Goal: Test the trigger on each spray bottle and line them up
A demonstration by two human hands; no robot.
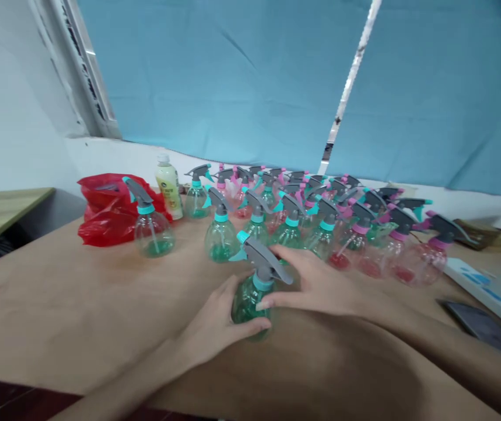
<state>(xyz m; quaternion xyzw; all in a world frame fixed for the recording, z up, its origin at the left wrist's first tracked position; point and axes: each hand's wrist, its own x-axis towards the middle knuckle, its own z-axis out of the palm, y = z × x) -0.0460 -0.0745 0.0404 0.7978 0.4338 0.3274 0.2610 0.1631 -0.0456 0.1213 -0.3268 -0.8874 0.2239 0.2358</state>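
A green spray bottle [250, 301] with a grey and turquoise trigger head is upright in front of me, near the middle of the view. My left hand [226, 318] is wrapped round its body from the left, the thumb across the front. On the other side, my right hand [309, 280] curls round the neck and head, its thumb at the collar. Behind it stands a row of similar bottles, among them a green one [221, 238] and a pink one [419, 260]. Another green spray bottle [154, 234] stands apart on the left.
The wooden table [79, 310] runs up to a wall with a blue curtain [233, 76]. A red plastic bag [105, 210] and a yellowish drink bottle [169, 187] are at the back left. To the right lie a dark phone-like slab [483, 327] and a white-blue box [487, 286].
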